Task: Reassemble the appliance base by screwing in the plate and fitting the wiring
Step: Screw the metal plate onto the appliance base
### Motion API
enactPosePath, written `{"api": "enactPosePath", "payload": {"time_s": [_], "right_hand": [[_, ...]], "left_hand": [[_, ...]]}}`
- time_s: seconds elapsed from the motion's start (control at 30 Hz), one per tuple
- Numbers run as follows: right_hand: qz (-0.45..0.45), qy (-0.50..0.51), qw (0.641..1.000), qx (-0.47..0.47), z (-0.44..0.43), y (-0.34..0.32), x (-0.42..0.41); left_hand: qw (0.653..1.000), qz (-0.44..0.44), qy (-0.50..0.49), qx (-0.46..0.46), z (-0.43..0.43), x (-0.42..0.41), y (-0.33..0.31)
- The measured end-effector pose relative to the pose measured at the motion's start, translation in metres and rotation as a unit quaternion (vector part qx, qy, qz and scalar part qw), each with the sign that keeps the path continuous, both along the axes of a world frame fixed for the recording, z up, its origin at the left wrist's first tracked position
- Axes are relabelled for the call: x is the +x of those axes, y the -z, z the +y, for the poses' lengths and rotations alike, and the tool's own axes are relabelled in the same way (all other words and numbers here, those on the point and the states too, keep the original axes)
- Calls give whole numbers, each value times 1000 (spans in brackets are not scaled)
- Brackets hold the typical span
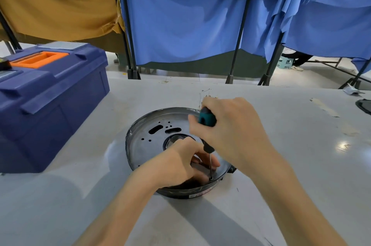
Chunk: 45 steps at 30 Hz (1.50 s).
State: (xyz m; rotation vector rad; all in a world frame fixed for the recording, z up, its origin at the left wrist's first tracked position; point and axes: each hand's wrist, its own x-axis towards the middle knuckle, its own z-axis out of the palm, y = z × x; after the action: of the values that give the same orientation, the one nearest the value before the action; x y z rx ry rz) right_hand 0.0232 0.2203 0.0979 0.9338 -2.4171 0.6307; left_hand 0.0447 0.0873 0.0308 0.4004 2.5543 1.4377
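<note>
While you drive this screw, your right hand [230,131] is wrapped tight round the teal handle of the screwdriver [206,119], which stands nearly upright with its tip seated in a screw [211,178] at about 5 o'clock on the appliance base [128,145]. The base lies flat on the grey table [291,165] right in front of you, with the slotted metal plate [144,131] sitting inside its dark rim. Your left hand [180,161] rests on the plate with its fingers curled close round the lower shaft; whether they pinch the screw or only steady the blade is hidden by the fingers themselves.

By the look of it you are in the plate-screwing step, and early to midway in the whole job. No wiring shows anywhere in view, so that part seems not yet begun.

Next you want firm downward pressure and the blade kept square to the screw head, so it does not cam out and skate across the plate. Once the thread bites, lift your left fingers clear of the tip.

A few small loose bits [208,96], perhaps more screws, lie just past the rim at 1 o'clock. The blue toolbox [50,95] stands at 10 o'clock.
</note>
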Motion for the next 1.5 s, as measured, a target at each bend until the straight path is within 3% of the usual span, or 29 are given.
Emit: {"api": "enactPosePath", "payload": {"time_s": [0.17, 0.27, 0.33, 0.4, 0.47, 0.67, 0.8, 0.93, 1.03, 1.1, 1.13, 1.2, 1.27, 1.33, 1.5], "right_hand": [[27, 95, 995, -7, -16, 8, -3], [44, 96, 994, -12, -9, 9, -3], [-75, 2, 995, -69, 2, 6, -8], [-255, -129, 950, -129, 14, -2, -12], [-326, -218, 910, -132, 26, -6, -17], [-214, -157, 950, -168, 30, -4, -18], [-27, -37, 986, -161, 24, 11, -15], [143, 87, 975, -146, 21, 18, -12], [205, 156, 960, -113, 14, 16, -6], [176, 152, 969, -80, 14, 14, -6], [116, 106, 985, -73, 18, 11, -7], [-95, -36, 991, -91, 28, 0, -8], [-230, -131, 960, -92, 38, -8, -8], [-218, -133, 963, -88, 41, -9, -7], [-35, 48, 997, -57, 27, -3, -8]], "left_hand": [[998, 26, -46, -19, 8, 4, -1], [997, 46, -64, -10, 13, 7, 3], [996, 52, -70, -14, 13, 9, 2], [997, 40, -72, -4, 13, 7, 0], [997, 40, -67, -13, 12, 3, -2], [994, 69, -78, -43, 13, 2, 5], [991, 85, -82, -68, 16, 2, 7], [987, 94, -90, -92, 18, 3, 6], [988, 86, -88, -95, 19, 3, 6], [986, 85, -98, -109, 20, 2, 7], [985, 84, -103, -111, 21, 1, 8], [985, 73, -113, -105, 21, 0, 11], [987, 61, -116, -93, 19, -1, 14], [989, 73, -105, -75, 17, 1, 14], [996, 57, -74, 6, 13, 5, 5]]}}
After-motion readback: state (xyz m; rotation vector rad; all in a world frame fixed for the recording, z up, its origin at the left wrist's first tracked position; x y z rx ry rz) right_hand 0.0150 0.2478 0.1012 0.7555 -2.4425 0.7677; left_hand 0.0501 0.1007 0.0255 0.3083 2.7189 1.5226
